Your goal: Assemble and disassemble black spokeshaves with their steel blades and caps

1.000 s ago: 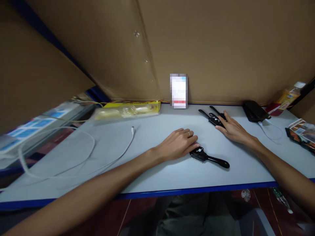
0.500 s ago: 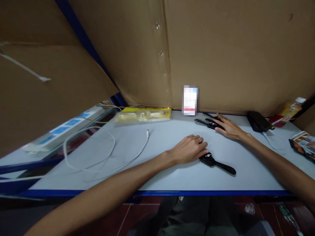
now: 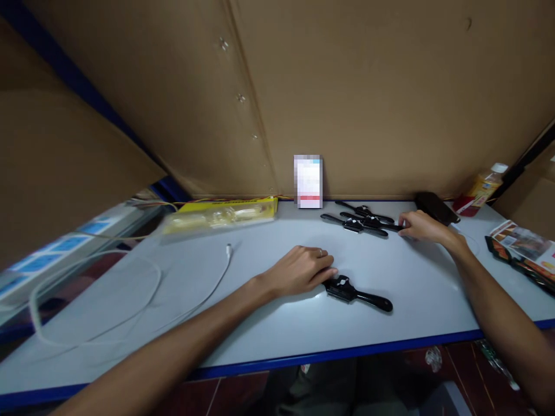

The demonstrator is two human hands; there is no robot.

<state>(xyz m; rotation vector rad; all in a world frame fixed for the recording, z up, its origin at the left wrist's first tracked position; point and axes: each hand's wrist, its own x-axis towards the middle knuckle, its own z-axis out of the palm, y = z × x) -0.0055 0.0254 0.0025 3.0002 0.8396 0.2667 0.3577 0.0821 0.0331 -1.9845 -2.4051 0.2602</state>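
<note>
Near the front of the table lies a black spokeshave (image 3: 344, 289), its bare handle pointing right. My left hand (image 3: 301, 270), a ring on one finger, is closed over the left handle, which it mostly hides. Farther back, three more black spokeshaves lie close together and overlap. The front one (image 3: 354, 225) and the back one (image 3: 363, 211) are untouched. My right hand (image 3: 420, 226) pinches the right handle tip of the middle spokeshave (image 3: 373, 221), which rests among the others.
A pixelated phone (image 3: 308, 182) leans on the cardboard wall. At left are a bagged yellow package (image 3: 221, 215), a white cable (image 3: 217, 283) and a power strip (image 3: 65, 245). A dark pouch (image 3: 433, 208), a bottle (image 3: 479, 188) and a printed packet (image 3: 526, 245) lie right.
My right hand has moved off the top of the spokeshave group to the right handle of one. My left hand stays on the near spokeshave. The view has turned right.
</note>
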